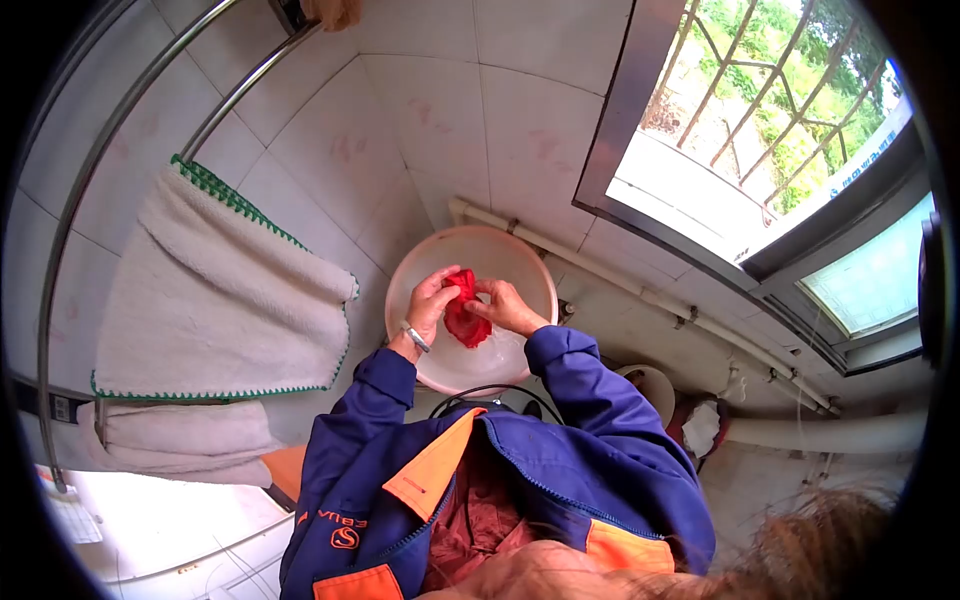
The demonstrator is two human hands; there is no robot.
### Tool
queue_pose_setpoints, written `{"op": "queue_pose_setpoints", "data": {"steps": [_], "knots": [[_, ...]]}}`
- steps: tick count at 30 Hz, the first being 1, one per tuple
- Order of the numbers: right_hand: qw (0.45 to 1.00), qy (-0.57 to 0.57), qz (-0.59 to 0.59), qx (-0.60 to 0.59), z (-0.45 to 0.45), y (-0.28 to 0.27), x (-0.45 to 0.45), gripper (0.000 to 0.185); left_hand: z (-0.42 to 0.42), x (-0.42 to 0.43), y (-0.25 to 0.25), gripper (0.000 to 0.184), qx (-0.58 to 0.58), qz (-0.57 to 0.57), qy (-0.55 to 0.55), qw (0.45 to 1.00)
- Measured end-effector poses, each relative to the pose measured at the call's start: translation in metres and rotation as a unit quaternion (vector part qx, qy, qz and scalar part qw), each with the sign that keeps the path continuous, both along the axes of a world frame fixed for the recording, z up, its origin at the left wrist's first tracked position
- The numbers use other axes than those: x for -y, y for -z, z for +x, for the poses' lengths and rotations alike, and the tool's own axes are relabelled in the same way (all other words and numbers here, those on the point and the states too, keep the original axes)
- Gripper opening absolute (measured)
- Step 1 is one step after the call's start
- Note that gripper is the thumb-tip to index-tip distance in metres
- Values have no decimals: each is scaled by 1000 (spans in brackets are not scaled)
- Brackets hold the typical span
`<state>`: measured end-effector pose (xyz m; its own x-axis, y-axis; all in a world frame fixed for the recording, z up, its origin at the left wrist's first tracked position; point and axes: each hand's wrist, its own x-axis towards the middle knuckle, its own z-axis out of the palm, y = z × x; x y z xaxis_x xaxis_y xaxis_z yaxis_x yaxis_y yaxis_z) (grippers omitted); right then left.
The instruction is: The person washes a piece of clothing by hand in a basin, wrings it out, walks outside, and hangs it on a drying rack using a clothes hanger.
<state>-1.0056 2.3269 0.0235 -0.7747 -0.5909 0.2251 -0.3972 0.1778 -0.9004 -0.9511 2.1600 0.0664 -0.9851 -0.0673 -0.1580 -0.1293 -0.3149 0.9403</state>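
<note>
A wet-looking red cloth [467, 318] is bunched up between my two hands, over a pale pink round basin [525, 268]. My left hand [428, 306], with a silver bracelet at the wrist, pinches the cloth's upper left part. From the other side my right hand [510, 309] grips its right edge between thumb and fingers. The cloth's lower end hangs down inside the basin. Clear water [497, 355] shows in the basin below it.
A white towel [220, 290] with green edging hangs from a metal rack [240, 88] at the left. Behind the basin a pipe [620, 285] runs along the tiled wall. A barred window [760, 130] is at the upper right.
</note>
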Motion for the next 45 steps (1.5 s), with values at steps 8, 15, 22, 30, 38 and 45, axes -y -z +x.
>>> {"op": "queue_pose_setpoints", "data": {"steps": [8,15,22,30,38,45], "knots": [[981,-69,-29,182,7,-16,-13,27,-4,29,-25,18,-55,-48,-54,996],[946,-5,-164,280,12,-29,-43,28,2,51,-41,15,-10,-41,-105,994],[909,-92,-59,403,18,-38,-62,53,2,44,-39,17,-37,-55,-117,991],[879,-110,-225,405,39,-44,-48,41,5,51,-22,16,4,-143,-105,984],[938,-115,-190,265,42,-65,-36,48,22,38,8,47,178,-593,279,735],[903,-159,-216,336,33,-102,-41,45,11,5,27,40,-225,-433,258,834]]}}
